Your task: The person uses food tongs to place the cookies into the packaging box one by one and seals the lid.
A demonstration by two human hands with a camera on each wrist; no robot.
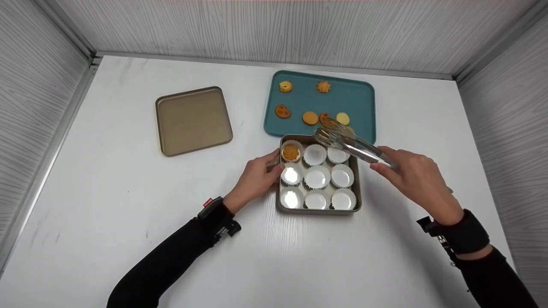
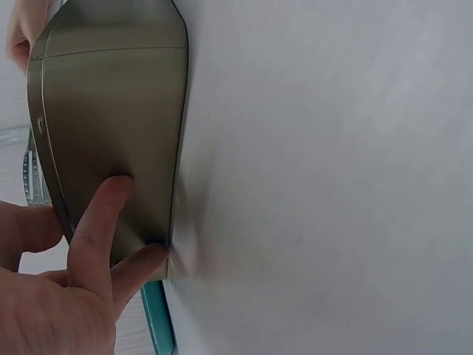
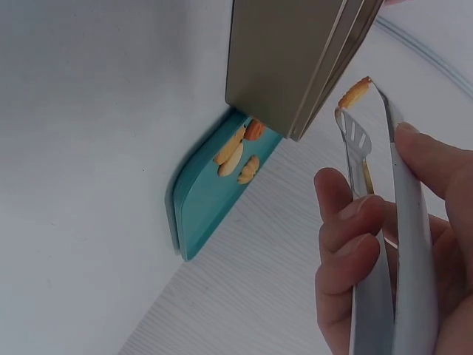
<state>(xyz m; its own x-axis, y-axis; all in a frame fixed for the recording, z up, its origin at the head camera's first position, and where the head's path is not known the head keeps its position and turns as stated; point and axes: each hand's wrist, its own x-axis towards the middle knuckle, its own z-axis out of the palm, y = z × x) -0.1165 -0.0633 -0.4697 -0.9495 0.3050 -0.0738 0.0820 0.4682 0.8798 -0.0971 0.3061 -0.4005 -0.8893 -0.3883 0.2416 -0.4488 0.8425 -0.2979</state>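
Note:
My left hand [image 1: 259, 177] holds the left side of a deep square metal tin [image 1: 358, 188]. In the left wrist view its fingers [image 2: 96, 229] press against the tin's outer wall, with one at the rim. White paper cups [image 1: 317, 176] line the tin in rows; the back-left cup holds a swirled cookie [image 1: 290, 152]. My right hand [image 1: 417, 177] grips metal tongs [image 1: 364, 150] above the tin's back edge. Between the slotted tong tips is a golden cookie [image 3: 355, 94], mostly hidden in the head view.
Behind the tin lies a teal tray [image 1: 361, 96] with several cookies, including a pretzel-shaped one [image 1: 282, 111] and a round one [image 1: 310, 118]. A flat gold-brown square lid or pan [image 1: 195, 122] lies on the left of the white table [image 1: 128, 205]. Grey panels [image 1: 274, 32] enclose the table.

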